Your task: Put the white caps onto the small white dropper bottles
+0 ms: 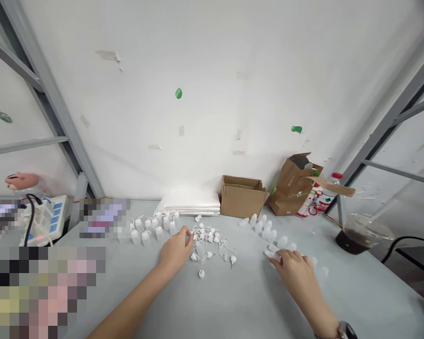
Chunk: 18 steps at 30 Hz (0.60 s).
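Observation:
My left hand point(175, 247) is at the left edge of a loose pile of small white caps with thin cords point(212, 234). Its thumb and forefinger are pinched together; what lies between them is too small to make out. A single white cap point(201, 273) sits apart, nearer to me. Left of that hand, several frosted bottles with white caps point(145, 238) stand upright in a group. My right hand point(297, 268) reaches into a row of frosted, uncapped little bottles point(266, 233), fingers closed on a translucent bottle point(271, 254) at their tips.
At the back stand a stack of white sheets point(191, 203), an open cardboard box point(243, 197) and a brown paper bag point(291, 188). A lidded cup of dark drink point(360, 235) is at the right. A power strip point(54, 219) lies at the far left.

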Tool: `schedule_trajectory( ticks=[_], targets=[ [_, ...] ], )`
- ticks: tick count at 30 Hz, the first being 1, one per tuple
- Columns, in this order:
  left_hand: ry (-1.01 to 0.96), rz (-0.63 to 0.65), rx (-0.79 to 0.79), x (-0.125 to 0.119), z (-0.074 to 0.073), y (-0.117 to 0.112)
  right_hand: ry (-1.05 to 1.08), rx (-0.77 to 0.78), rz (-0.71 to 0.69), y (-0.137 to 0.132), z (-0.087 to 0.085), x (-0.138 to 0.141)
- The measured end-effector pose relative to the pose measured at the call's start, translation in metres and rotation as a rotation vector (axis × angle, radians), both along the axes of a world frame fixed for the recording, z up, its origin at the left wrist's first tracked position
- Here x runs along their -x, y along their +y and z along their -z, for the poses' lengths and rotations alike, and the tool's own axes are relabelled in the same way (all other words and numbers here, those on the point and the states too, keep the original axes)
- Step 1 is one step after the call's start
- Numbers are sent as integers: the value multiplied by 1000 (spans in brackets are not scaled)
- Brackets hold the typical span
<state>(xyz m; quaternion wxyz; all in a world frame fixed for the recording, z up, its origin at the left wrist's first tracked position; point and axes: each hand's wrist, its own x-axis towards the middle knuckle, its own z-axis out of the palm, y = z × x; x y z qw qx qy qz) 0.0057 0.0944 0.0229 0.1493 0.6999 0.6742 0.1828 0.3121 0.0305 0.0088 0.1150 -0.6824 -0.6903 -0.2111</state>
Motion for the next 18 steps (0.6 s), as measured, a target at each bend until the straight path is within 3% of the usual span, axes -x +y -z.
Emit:
schedule_trajectory(
  ticks=[4, 8, 11, 14, 18],
  targets=[
    [-17, -16, 23, 2, -1, 2, 237, 122, -103, 10, -14, 37],
    [-49, -1, 38, 4, -1, 3, 503, 281, -387, 18, -41, 86],
    [-72, 31, 37, 5, 0, 5, 523, 439, -647, 23, -52, 113],
    [-93, 54, 14, 4, 2, 7, 464, 529, -757, 28, -47, 125],
    [-103, 40, -54, 0, 9, 6, 488, 535, -765, 32, -31, 126]
  ],
)
